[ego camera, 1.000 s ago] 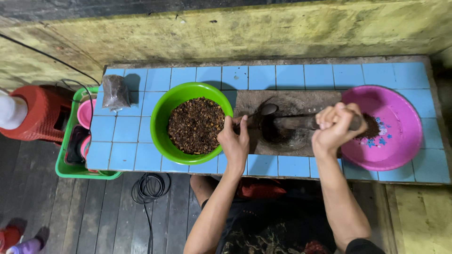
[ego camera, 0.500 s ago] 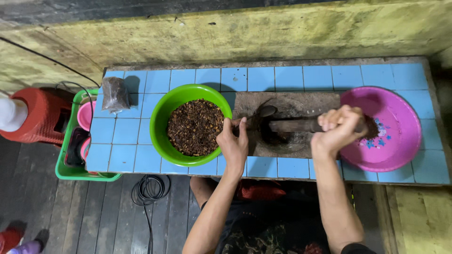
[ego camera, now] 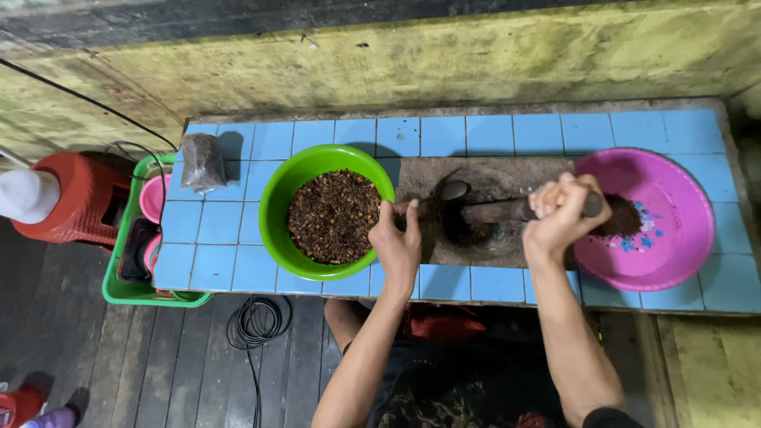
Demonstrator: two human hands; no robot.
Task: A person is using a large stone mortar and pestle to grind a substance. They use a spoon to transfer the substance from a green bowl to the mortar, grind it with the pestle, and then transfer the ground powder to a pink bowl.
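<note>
1. Blue-tiled bench (ego camera: 238, 238) carries a stone mortar slab (ego camera: 491, 214) set between a green bowl (ego camera: 277, 198) and a pink basin (ego camera: 674, 230)
2. We see the right hand (ego camera: 563, 218) closed tight round a wooden pestle (ego camera: 495, 212), whose end sits in the slab's hollow
3. We see the left hand (ego camera: 399, 246) gripping a spoon (ego camera: 444, 194) at the slab's edge, just beside the bowl
4. Dark dried spice (ego camera: 333, 215) fills the bowl; a ground heap (ego camera: 622, 215) lies in the basin

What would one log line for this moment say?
left hand: on spoon handle | right hand: grips pestle | pestle: in mortar | green bowl: brown bits | pink bowl: dark powder
</note>
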